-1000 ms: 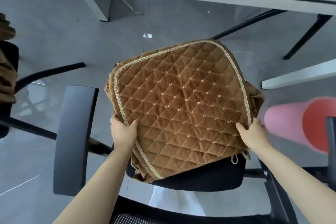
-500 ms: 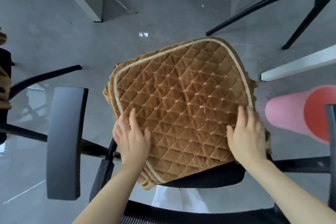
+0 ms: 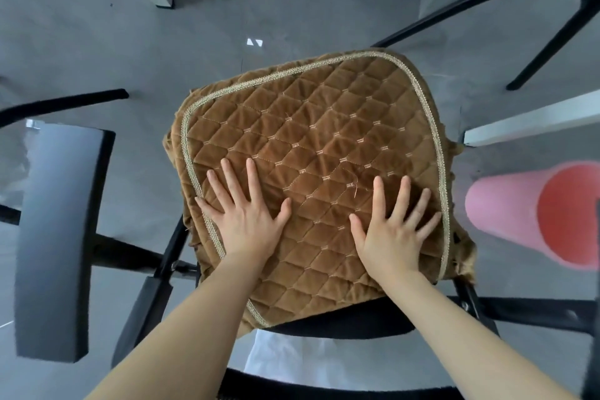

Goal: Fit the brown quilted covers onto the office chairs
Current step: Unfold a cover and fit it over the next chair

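- While one cover [image 3: 324, 153] lies on the seat [image 3: 344, 321] of one chair, two hands press flat on its near half, fingers spread, grasping nothing.
- Left hand [image 3: 246, 217] rests near the cover's left piping; right hand [image 3: 393, 230] lies near the right piping.
- One armrest [image 3: 58, 237] shows fully at left, well apart from the cover; a pink roll [image 3: 532, 214] lies on the floor at right.
- A second ago both hands gripped the cover's side edges; half a second ago they lay on it with fingers closer together.
- Since then the cover sits flatter and squarer on the seat, the seat's black rear edge showing below it.
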Tool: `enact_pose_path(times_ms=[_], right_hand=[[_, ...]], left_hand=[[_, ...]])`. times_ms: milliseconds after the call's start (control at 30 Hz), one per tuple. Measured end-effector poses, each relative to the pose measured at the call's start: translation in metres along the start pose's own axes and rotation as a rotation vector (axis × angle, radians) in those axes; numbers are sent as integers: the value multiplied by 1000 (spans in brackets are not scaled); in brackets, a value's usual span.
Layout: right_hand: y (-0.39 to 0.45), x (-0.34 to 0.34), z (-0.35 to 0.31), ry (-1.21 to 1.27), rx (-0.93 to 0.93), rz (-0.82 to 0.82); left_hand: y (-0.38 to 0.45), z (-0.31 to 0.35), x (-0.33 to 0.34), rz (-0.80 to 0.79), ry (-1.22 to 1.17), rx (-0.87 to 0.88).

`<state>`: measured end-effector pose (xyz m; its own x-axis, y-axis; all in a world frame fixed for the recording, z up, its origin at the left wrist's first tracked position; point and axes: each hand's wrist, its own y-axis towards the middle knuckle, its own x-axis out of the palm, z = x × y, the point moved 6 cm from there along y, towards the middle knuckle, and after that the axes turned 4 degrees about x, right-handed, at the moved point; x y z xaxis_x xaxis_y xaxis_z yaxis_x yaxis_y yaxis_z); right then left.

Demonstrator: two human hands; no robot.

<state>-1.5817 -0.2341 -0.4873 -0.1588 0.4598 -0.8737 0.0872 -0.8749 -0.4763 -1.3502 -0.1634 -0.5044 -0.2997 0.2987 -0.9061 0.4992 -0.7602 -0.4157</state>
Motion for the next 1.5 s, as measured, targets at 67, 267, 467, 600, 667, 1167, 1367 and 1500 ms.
enact_pose_path(times_ms=[67,267,467,600,667,1167,1367,1500], right_hand=[[4,-18,1,16,33,-11],[72,-87,-41,32,-201,108],[139,-83,-66,-12,-311,-46],[148,-74,-63,20,-323,-51],[154,-77,-64,104,-318,-74],[127,-87,51,557,243,-130],[112,-104,56,592,205,-26],[91,-101,67,591,251,8]], left_hand=[[-2,1,-8,-24,-19,-9],[53,-7,-56,-8,-35,-57],[100,-15,-58,-14,-275,-84],[108,-19,-49,-62,-344,-83],[113,-19,-52,-74,-347,-77],[55,-77,-46,-29,-574,-488],[54,-80,-61,62,-766,-545],[46,-76,-69,134,-774,-477]])
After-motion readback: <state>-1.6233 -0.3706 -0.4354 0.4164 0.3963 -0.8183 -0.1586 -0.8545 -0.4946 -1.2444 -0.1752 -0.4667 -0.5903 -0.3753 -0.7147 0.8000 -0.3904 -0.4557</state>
